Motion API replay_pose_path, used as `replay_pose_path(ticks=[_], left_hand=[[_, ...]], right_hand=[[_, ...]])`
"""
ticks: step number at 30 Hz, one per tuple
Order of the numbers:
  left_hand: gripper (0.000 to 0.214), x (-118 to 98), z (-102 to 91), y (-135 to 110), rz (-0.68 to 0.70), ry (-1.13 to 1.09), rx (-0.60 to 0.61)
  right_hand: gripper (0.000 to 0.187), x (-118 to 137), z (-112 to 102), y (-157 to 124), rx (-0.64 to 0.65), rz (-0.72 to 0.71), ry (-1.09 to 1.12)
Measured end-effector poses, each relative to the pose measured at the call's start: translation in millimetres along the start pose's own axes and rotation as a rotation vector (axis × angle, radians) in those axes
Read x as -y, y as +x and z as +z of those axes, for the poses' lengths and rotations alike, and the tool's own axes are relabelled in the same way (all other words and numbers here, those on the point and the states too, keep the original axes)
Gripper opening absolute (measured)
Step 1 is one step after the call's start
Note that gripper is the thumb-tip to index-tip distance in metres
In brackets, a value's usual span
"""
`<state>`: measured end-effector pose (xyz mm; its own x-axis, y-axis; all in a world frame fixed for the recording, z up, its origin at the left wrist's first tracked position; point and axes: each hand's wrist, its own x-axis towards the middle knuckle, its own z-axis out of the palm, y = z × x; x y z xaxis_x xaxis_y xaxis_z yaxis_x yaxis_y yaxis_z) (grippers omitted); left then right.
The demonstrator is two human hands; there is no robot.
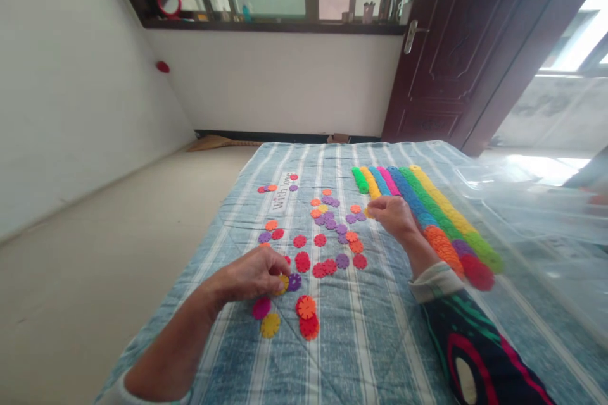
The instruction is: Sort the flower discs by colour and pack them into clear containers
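My left hand (254, 273) is closed in a pinch on a yellow notched disc (284, 284), low over the striped cloth. Touching or just beside that disc is a purple one (294, 282). Nearer to me lie a magenta disc (261, 309), another yellow disc (270, 325) and an orange disc (306, 307) overlapping a red one (310, 328). Farther right, my right hand (393, 215) has its fingertips closed on a yellow-orange disc (368, 212). Purple discs (351, 218) lie just left of it. Part of the neat disc rows is hidden behind this hand and wrist.
Overlapping discs form long colour-sorted rows (444, 209) on the right of the striped cloth (332, 367). Beyond them is a clear plastic container (532, 202). Loose red, orange and purple discs (320, 240) scatter across the middle. A dark red door (451, 31) stands behind.
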<state>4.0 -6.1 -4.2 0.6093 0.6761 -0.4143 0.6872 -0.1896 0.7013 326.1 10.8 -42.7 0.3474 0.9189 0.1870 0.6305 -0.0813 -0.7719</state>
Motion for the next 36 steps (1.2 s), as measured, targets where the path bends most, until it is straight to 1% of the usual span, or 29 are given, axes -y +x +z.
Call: replay_pose_path(ticks=[4, 7, 9, 11, 13, 16, 18, 20, 22, 24, 27, 30, 32, 36], left_hand=[[0.016, -1, -7.2, -2, 0.027, -0.014, 0.012], [0.015, 1, -10.6, -3, 0.016, -0.011, -0.014], [0.014, 1, -12.1, -4, -0.007, -0.019, -0.059], [0.015, 0, -11.6, -3, -0.013, -0.065, -0.141], [0.02, -4, -7.7, 1, 0.007, -0.153, -0.266], [0.027, -13, 4.5, 12, 0.029, -0.316, -0.454], [0.03, -23, 14.3, 21, 0.029, -0.403, -0.519], [0.032, -33, 23.2, 29, 0.046, -0.444, -0.556], [0.033, -42, 30.5, 35, 0.087, -0.454, -0.574], [0.033, -46, 35.9, 41, 0.134, -0.467, -0.563], [0.033, -46, 41.4, 46, 0.17, -0.492, -0.543], [0.033, -41, 44.0, 48, 0.181, -0.483, -0.532], [0.032, -39, 44.9, 49, 0.201, -0.432, -0.517], [0.027, -40, 48.6, 49, 0.239, -0.23, -0.522]], right_hand=[[0.015, -6, -2, 3, -0.039, 0.019, 0.056], [0.015, -10, -6, 4, -0.059, 0.071, 0.178], [0.014, -9, -10, 4, -0.052, 0.112, 0.273], [0.015, -4, -15, 1, -0.028, 0.135, 0.36], [0.018, 5, -19, -4, 0.033, 0.121, 0.432], [0.022, 23, -18, -15, 0.217, 0.059, 0.501], [0.021, 37, -12, -25, 0.368, 0.023, 0.532], [0.019, 50, -3, -34, 0.483, 0.011, 0.564], [0.015, 60, 7, -42, 0.545, 0.01, 0.59], [0.013, 64, 16, -47, 0.566, 0.006, 0.601], [0.012, 63, 25, -49, 0.557, 0.002, 0.612], [0.012, 57, 30, -48, 0.518, 0.011, 0.604], [0.011, 55, 31, -48, 0.508, 0.017, 0.577], [0.008, 55, 33, -52, 0.524, 0.033, 0.534]])
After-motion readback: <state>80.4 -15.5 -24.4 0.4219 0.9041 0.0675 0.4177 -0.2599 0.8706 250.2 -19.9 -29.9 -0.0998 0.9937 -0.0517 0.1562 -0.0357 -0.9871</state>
